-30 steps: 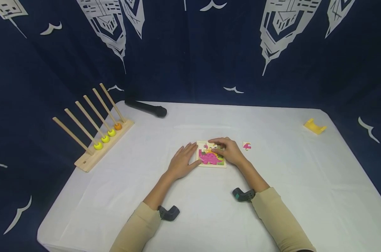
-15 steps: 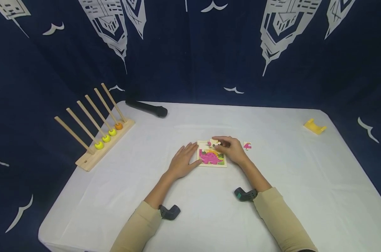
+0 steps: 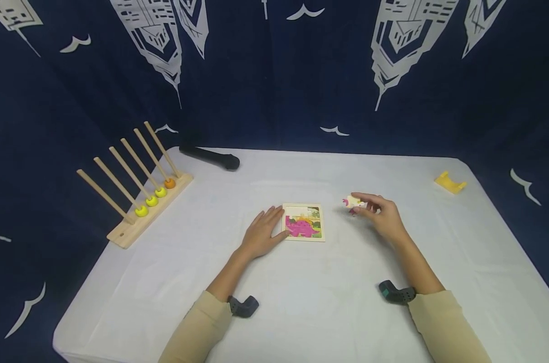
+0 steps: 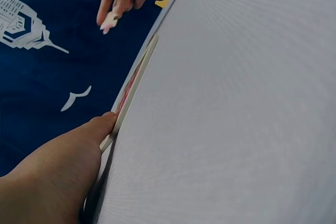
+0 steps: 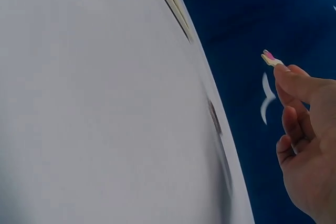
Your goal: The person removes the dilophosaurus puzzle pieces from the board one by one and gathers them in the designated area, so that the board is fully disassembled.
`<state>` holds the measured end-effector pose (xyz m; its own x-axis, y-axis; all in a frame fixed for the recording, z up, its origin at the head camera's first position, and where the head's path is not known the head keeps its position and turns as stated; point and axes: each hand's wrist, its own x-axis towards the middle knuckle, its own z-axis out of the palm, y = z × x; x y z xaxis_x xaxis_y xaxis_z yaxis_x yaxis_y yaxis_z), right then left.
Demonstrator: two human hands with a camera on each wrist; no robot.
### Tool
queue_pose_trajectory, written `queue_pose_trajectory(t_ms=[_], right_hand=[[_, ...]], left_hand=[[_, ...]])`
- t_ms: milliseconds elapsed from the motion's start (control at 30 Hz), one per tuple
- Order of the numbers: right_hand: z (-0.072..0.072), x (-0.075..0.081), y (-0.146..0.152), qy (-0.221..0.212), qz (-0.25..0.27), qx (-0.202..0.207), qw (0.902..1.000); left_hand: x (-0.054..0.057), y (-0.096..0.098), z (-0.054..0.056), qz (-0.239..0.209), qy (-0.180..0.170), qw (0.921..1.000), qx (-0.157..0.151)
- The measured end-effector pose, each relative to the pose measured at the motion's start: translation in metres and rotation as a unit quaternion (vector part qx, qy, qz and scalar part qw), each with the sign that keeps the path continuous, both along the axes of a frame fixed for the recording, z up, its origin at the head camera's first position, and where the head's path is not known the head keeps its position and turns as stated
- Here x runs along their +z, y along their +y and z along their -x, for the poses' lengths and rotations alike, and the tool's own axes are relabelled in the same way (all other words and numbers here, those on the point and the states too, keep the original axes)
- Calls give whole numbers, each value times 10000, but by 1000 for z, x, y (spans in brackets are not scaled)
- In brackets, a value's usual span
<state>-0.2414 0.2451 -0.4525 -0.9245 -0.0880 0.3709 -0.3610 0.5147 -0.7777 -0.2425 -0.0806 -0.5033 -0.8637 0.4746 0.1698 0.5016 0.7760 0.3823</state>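
A small square wooden puzzle (image 3: 303, 230) with a pink dinosaur picture lies mid-table. Its upper left part shows pale bare backing. My left hand (image 3: 264, 235) rests flat at its left side, fingers straight, thumb over the lower left edge of the frame. To the right of the puzzle, my right hand (image 3: 385, 218) pinches a white and pink puzzle piece (image 3: 352, 201) between thumb and fingertips. In the right wrist view this puzzle piece (image 5: 271, 60) is held up above the tabletop. Another pink piece lies on the cloth below it, mostly covered in the head view.
A wooden peg rack (image 3: 151, 212) with yellow and orange beads stands at the left. Behind it lies a black microphone (image 3: 210, 157). A yellow curved plastic part (image 3: 450, 183) is at the far right. The table has a white cloth (image 3: 319, 302), with a dark blue curtain (image 3: 238, 75) behind.
My right hand has lifted the white and pink puzzle piece out of the puzzle's upper part and carried it right, over the loose piece. The left hand has stayed put.
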Motion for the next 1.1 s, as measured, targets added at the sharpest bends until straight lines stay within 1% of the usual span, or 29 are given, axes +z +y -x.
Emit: queue_pose_trajectory(t_ms=[100, 200, 300, 367, 533, 800, 967, 1100], right_hand=[[4, -7, 26, -182, -100, -242, 9995], [6, -13, 45, -411, -207, -422, 9980], [7, -21, 57, -561, -406, -487, 9964], [7, -27, 62, -597, -531, -444, 9958], [7, -35, 66, -601, -837, -296, 9942], [11, -38, 64, -501, -1387, -537, 9876], [11, -41, 63, -513, -1508, -666, 9850], [11, -41, 62, -573, -1562, -618, 9841]], left_hand=[[1, 0, 0, 5, -12, 10000, 5], [1, 0, 0, -31, -15, 10000, -3], [1, 0, 0, -42, 5, 10000, -10], [1, 0, -1, -41, 3, 10000, -10], [1, 1, -1, 10, -35, 10000, 25], [2, 2, -1, 28, -34, 10000, 49], [2, 1, -1, 1, -25, 10000, 29], [2, 1, -1, -4, -1, 10000, 4]])
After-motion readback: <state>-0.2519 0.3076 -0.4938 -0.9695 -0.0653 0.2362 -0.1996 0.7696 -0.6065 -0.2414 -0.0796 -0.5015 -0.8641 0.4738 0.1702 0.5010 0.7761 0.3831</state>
